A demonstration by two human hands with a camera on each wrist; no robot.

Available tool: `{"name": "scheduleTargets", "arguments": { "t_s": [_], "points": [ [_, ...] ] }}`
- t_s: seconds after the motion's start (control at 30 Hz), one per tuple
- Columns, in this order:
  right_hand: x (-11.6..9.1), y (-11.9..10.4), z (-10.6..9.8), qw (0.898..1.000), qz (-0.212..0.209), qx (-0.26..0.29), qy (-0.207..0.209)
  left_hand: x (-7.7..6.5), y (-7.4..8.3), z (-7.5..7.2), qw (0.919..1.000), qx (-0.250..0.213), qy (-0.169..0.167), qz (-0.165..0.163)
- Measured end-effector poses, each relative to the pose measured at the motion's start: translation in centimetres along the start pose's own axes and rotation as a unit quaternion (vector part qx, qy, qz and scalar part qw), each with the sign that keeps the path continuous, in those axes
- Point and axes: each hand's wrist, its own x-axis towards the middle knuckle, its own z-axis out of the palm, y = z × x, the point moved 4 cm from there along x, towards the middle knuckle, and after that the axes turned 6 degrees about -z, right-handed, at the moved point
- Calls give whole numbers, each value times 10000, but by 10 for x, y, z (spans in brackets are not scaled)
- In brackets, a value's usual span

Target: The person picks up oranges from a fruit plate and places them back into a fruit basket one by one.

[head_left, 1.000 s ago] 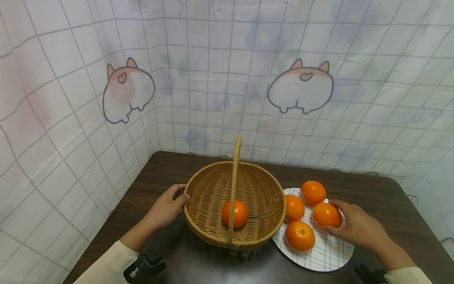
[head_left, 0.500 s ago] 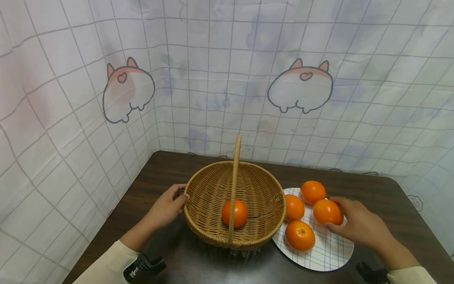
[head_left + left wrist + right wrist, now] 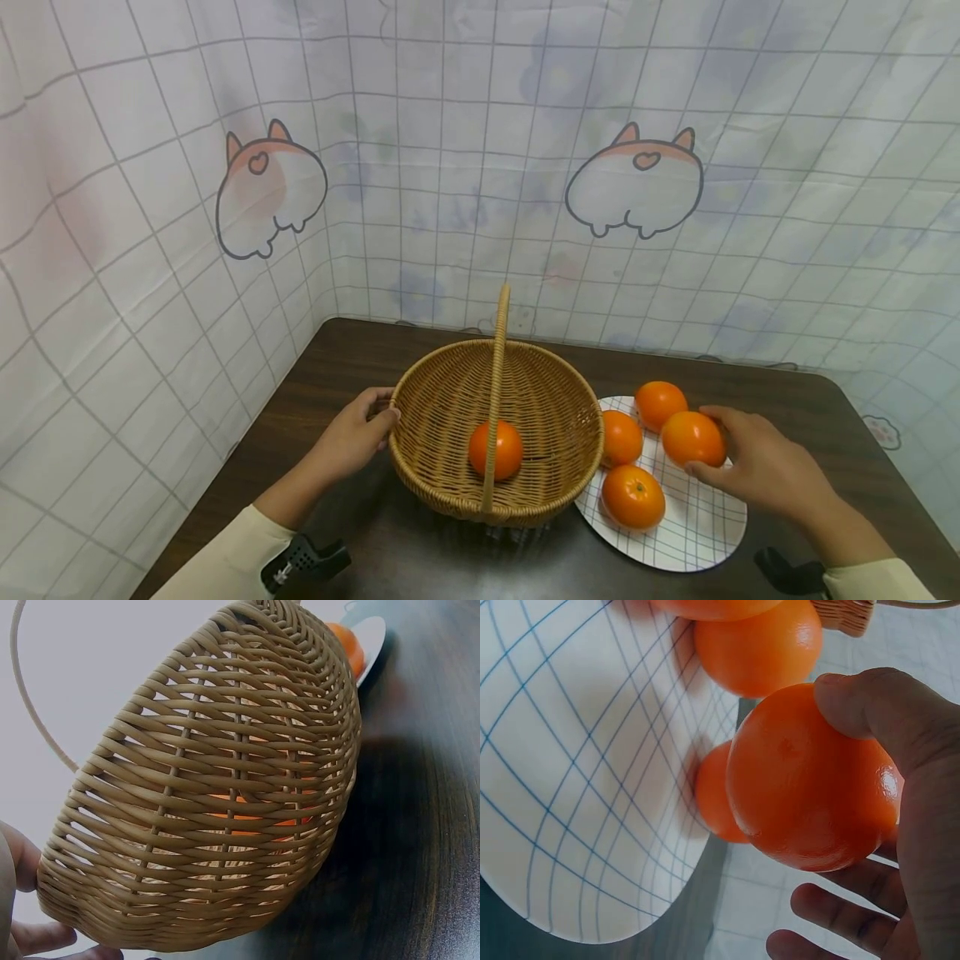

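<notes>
My right hand pinches an orange between thumb and fingers, just above the plate. The white plate with a blue grid pattern bears several more oranges, one of them near its front left. My left hand holds the rim of the woven wicker basket at its left side, thumb on the inside edge. Inside the basket sits one orange, partly behind the arched handle. In the left wrist view, that orange shows only through gaps in the weave.
Basket and plate stand side by side on a dark wooden table, the plate's left edge under the basket's rim in the head view. Behind and to the left hangs a white gridded cloth with cartoon animals.
My right hand has lifted its orange slightly up off the plate. The left hand and the basket have stayed put.
</notes>
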Motion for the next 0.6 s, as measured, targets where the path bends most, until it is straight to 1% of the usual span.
{"name": "scheduleTargets", "arguments": {
  "t_s": [0.17,0.43,0.6],
  "points": [
    [3,-3,-4,10000,1,-23,4,1,0,0,10000,-26,-15,-18],
    [8,-10,-13,9998,-150,-58,129,1,1,0,10000,-11,-29,6],
    [12,-13,-16,9997,-194,-93,132,1,2,0,10000,-18,-25,-26]
  ]
}}
